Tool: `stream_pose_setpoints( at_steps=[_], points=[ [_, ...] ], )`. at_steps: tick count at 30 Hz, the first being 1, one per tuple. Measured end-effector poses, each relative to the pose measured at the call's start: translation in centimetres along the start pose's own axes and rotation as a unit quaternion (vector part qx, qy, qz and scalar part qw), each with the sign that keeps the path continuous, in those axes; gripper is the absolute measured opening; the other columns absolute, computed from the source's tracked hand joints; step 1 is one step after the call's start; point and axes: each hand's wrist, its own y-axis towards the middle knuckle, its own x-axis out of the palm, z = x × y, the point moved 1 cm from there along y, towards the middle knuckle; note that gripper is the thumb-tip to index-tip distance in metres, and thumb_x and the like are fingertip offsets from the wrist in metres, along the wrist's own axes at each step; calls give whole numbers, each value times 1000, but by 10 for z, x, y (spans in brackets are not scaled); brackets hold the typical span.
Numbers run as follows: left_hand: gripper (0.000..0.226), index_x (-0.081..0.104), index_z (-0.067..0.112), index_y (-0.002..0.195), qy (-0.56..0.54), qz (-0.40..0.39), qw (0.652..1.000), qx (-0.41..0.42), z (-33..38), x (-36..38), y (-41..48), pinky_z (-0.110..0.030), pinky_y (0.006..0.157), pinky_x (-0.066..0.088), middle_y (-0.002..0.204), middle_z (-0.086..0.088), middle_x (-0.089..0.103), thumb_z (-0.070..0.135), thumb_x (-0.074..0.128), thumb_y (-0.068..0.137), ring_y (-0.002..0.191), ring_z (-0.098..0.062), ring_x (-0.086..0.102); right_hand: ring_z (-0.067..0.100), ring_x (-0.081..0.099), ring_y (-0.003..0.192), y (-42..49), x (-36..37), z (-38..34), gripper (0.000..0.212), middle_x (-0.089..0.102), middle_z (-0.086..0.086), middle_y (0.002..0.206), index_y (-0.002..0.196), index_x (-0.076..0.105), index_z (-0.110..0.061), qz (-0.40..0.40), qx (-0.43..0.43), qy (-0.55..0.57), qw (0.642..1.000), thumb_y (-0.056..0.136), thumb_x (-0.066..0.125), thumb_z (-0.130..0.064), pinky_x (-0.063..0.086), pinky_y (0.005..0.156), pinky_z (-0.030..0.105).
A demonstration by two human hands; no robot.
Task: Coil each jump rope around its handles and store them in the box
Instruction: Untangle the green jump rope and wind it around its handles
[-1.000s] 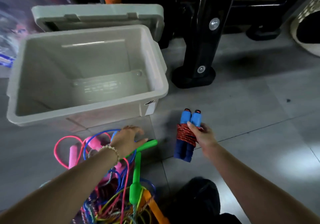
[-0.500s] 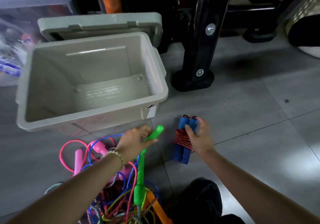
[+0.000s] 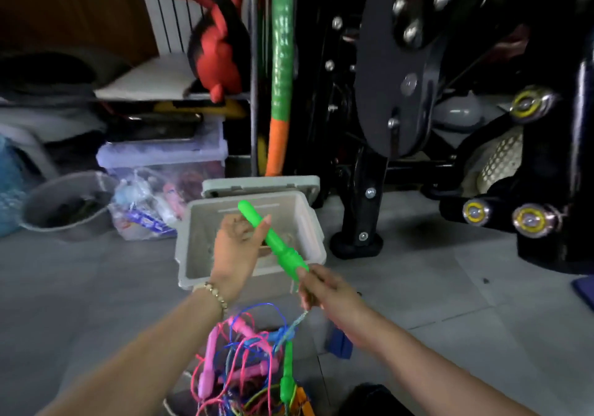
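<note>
My left hand [image 3: 236, 248] holds a green jump-rope handle [image 3: 273, 238] up in front of the grey box [image 3: 189, 242]. Below the handle's lower end, my right hand [image 3: 321, 290] pinches the rope [image 3: 297, 320] that hangs from it. That rope runs down into a tangled pile of jump ropes [image 3: 247, 367] with pink, blue and green handles on the floor. The second green handle [image 3: 287, 374] lies in the pile. The coiled blue-handled rope [image 3: 337, 345] lies on the floor under my right forearm, mostly hidden. The box stands open.
The box lid [image 3: 260, 185] leans behind the box. A black exercise machine [image 3: 385, 126] stands to the right, its foot [image 3: 356, 243] close to the box. A grey bucket [image 3: 64, 206] and a plastic bag [image 3: 144, 206] sit to the left.
My left hand lifted the green handle from the floor up in front of the box. My right hand let go of the coiled blue-handled rope and took the green rope. The camera tilted up.
</note>
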Motion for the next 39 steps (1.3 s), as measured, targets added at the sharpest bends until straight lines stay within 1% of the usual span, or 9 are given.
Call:
stream_pose_setpoints(
  at_steps=[3,7,10,16,21,27,30,33,39],
  points=[
    [79,29,5,141,243,94,947,186,38,-43,-24,-36,111,30,142,-18,37,25,75,80,129,-28,39,4,39,38,-29,22,-61,34,45,-4,46,64,51,-13,21,-39,-32,998,94,51,-27,33,44,17],
    [56,54,19,129,438,-27,799,410,85,-80,-82,-40,111,22,129,-2,58,57,32,95,126,-26,46,7,31,38,-63,49,-129,38,40,-3,46,72,59,-9,-2,-64,-50,997,94,49,-38,29,40,15],
    [49,54,29,112,359,-137,869,312,102,-94,-121,-16,77,39,94,11,62,68,37,88,86,-7,57,7,30,39,-85,71,-153,39,37,-5,43,75,58,-8,-40,-74,-55,995,93,49,-42,31,46,20],
    [38,56,16,78,28,-13,992,124,135,-127,-156,-22,49,30,58,7,42,46,40,97,48,-4,34,7,38,45,-116,84,-147,32,41,-5,49,74,57,-10,-86,-95,-57,990,99,42,-24,36,53,17],
    [46,49,14,71,-183,75,979,44,180,-160,-174,-15,37,27,45,9,36,50,35,98,35,-5,31,-2,56,60,-140,74,-125,18,58,5,67,90,64,0,-112,-113,-216,963,96,49,-9,45,70,14],
    [28,52,19,64,38,-36,992,116,184,-153,-201,-20,45,32,52,2,44,23,71,83,41,-7,34,9,65,61,-166,93,-220,14,65,5,70,88,68,-5,15,-234,-103,967,92,55,-8,56,65,23],
    [3,66,18,90,77,-116,981,138,192,-128,-217,-20,48,45,64,1,59,17,65,88,47,-5,49,7,63,56,-186,108,-284,14,64,6,70,91,68,-4,16,-301,-50,952,92,55,-9,56,60,20],
    [21,63,-6,104,32,-170,975,135,206,-109,-227,-21,62,56,84,-7,71,7,64,88,61,-11,65,7,61,52,-196,111,-326,13,63,6,68,88,69,-7,38,-347,-49,936,92,57,-11,53,54,17],
    [5,63,8,89,-42,-233,967,96,236,-99,-253,-20,55,54,71,-1,72,10,59,91,50,-9,63,11,58,42,-172,91,-305,39,63,6,57,101,63,10,92,-99,-67,989,98,47,-25,51,45,22]
  ],
)
